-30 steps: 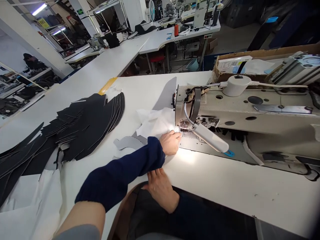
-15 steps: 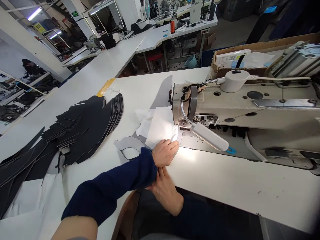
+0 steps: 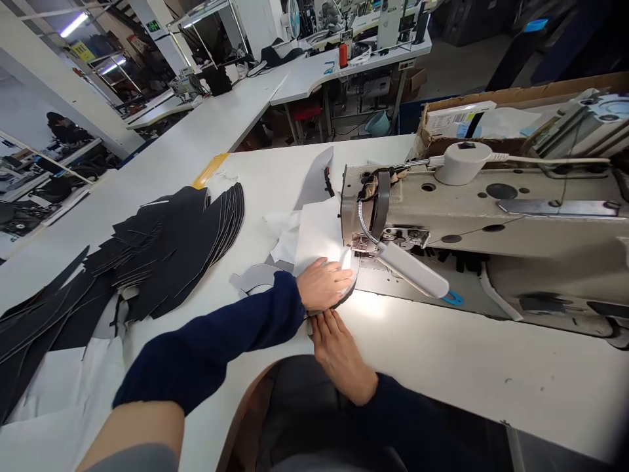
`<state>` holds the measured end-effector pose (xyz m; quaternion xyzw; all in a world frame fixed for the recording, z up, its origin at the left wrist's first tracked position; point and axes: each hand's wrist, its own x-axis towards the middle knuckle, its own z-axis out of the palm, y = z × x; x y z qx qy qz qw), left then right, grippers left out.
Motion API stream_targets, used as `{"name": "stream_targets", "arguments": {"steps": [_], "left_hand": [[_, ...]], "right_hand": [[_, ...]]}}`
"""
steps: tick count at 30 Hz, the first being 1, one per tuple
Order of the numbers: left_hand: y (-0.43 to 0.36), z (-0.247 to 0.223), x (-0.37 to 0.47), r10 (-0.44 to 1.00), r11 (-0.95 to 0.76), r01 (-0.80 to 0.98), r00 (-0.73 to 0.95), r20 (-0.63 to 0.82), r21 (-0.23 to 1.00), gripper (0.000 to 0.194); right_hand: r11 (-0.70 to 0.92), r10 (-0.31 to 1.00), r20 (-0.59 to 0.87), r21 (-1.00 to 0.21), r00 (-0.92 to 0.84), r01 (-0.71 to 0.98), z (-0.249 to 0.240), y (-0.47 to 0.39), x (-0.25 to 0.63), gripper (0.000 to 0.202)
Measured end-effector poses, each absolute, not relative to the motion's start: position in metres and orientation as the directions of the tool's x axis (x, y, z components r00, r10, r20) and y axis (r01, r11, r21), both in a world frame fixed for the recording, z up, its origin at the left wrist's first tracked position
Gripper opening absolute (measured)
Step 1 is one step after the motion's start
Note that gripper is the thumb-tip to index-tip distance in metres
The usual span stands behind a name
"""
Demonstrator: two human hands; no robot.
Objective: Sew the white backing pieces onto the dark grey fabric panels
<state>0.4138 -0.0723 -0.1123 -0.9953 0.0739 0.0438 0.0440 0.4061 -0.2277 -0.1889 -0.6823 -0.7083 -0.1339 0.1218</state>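
While the left hand (image 3: 323,285) lies on the white sheet (image 3: 317,226), fingers outstretched, the right hand (image 3: 341,351) rests just beside it. Whether the latter's fingers grip, I cannot tell.

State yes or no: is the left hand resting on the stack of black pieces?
No, the left hand rests on the white sheet beside the sewing machine.

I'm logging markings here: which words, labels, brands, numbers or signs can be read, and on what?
None can be read.
Green sign on the pillar: too small.
Yellow sign in the background: blurred.
Printing on the white box: too small.
Label at the far table: too small.
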Motion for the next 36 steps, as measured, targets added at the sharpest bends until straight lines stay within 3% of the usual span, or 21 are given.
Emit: {"name": "stream_targets", "arguments": {"steps": [3, 13, 18, 21, 26, 36], "left_hand": [[-0.069, -0.113, 0.403, -0.186, -0.972, -0.196, 0.978, -0.092, -0.128, 0.036], [-0.066, -0.122, 0.416, -0.065, -0.985, -0.072, 0.997, -0.046, -0.154, 0.039], [-0.054, -0.107, 0.4, -0.291, -0.94, -0.313, 0.943, -0.163, -0.132, 0.044], [-0.045, -0.105, 0.391, -0.343, -0.919, -0.37, 0.92, -0.191, -0.134, 0.046], [-0.039, -0.112, 0.402, -0.413, -0.893, -0.433, 0.896, -0.165, -0.119, 0.033], [-0.049, -0.125, 0.41, -0.236, -0.96, -0.254, 0.96, -0.15, -0.121, 0.037]], "right_hand": [[0.036, 0.929, 0.366, 0.059, -0.056, 0.998, -0.187, -0.225, 0.409, 0.038], [0.03, 0.915, 0.398, 0.098, -0.067, 0.995, -0.192, -0.221, 0.424, 0.037], [0.001, 0.921, 0.39, 0.036, -0.015, 0.999, -0.198, -0.228, 0.428, 0.039], [-0.039, 0.917, 0.395, -0.027, 0.046, 0.999, -0.198, -0.23, 0.422, 0.041], [-0.057, 0.917, 0.389, -0.09, 0.088, 0.994, -0.201, -0.23, 0.416, 0.046], [-0.028, 0.905, 0.42, -0.111, 0.072, 0.993, -0.2, -0.226, 0.422, 0.048]]}}
